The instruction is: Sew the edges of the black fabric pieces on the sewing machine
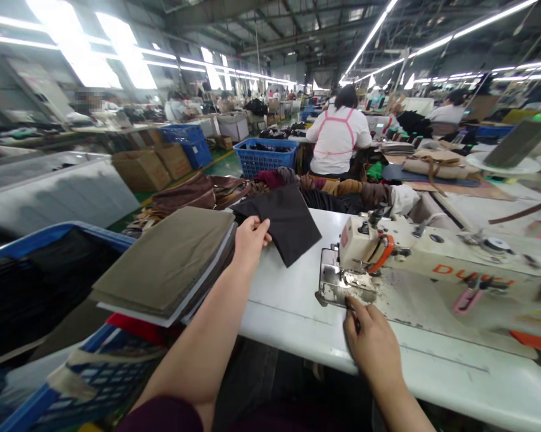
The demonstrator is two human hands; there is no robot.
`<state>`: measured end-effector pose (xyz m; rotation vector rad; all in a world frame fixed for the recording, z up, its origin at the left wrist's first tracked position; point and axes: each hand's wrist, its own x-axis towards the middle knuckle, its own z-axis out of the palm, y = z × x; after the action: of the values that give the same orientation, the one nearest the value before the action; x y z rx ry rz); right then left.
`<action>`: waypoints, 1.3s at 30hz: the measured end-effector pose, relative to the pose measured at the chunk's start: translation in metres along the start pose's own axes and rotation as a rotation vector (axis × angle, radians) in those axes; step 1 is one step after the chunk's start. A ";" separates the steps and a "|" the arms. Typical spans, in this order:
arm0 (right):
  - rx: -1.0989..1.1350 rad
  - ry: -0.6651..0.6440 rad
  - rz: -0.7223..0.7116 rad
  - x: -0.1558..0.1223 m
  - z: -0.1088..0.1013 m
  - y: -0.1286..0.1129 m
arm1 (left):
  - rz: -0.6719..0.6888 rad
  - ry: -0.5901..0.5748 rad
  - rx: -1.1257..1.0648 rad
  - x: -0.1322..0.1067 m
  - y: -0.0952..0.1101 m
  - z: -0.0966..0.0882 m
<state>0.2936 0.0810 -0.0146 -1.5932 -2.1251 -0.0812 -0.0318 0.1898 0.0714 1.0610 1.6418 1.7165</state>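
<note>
White tabletop [283, 309] underneath, black cloth [293, 227] extends rightward from the left hand [250, 241].

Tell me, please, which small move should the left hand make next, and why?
Probably slide the flat black cloth piece rightward, toward the cream metal sewing machine. The left hand pinches the cloth's edge, the cloth lies left of the machine's shiny metal plate, and the right hand is near that plate.

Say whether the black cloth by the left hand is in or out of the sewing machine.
Out: the black cloth is left of the sewing machine, with white tabletop showing between them.
</note>
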 end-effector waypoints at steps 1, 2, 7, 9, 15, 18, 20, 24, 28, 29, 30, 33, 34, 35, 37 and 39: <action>-0.001 0.005 -0.005 0.000 0.000 0.000 | -0.026 0.063 -0.050 0.012 0.002 0.001; -0.001 0.012 -0.012 0.000 0.000 0.000 | -0.042 0.115 -0.073 0.024 0.003 0.003; -0.007 0.026 -0.017 -0.001 -0.001 -0.001 | -0.046 0.245 -0.064 0.051 -0.005 0.009; -0.011 0.019 -0.014 -0.002 -0.001 -0.002 | -0.025 0.270 -0.033 0.038 -0.010 0.007; -0.045 0.004 -0.013 -0.001 -0.004 -0.003 | 0.441 0.107 0.647 -0.044 0.006 -0.034; -0.045 0.000 -0.017 -0.001 -0.003 -0.002 | 0.536 0.060 1.045 -0.070 0.032 -0.078; -0.043 0.002 -0.023 -0.001 -0.001 -0.002 | 0.498 0.061 1.216 -0.075 0.044 -0.113; -0.048 0.022 -0.045 0.000 0.001 0.000 | 0.317 0.056 1.374 -0.064 0.050 -0.179; -0.050 0.037 -0.063 0.000 0.001 0.001 | 0.254 -0.174 1.287 -0.047 0.050 -0.214; -0.052 0.037 -0.066 0.000 0.001 0.001 | 0.252 -0.232 1.267 -0.043 0.051 -0.217; -0.055 0.038 -0.070 0.000 0.001 0.001 | 0.250 -0.283 1.259 -0.040 0.053 -0.217; -0.065 0.042 -0.079 -0.001 0.001 0.002 | 0.245 -0.363 1.305 -0.034 0.063 -0.208; -0.068 0.045 -0.080 -0.001 0.001 0.002 | 0.243 -0.371 1.334 -0.033 0.067 -0.204; -0.069 0.047 -0.081 -0.001 0.001 0.002 | 0.240 -0.374 1.364 -0.032 0.070 -0.199; -0.068 0.050 -0.084 -0.001 0.002 0.002 | 0.219 -0.367 1.397 -0.032 0.075 -0.194; -0.068 0.052 -0.087 -0.001 0.003 0.002 | 0.167 -0.352 1.362 -0.030 0.076 -0.194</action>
<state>0.2948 0.0820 -0.0180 -1.5197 -2.1718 -0.2237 -0.1647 0.0468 0.1504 1.9243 2.4605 0.1862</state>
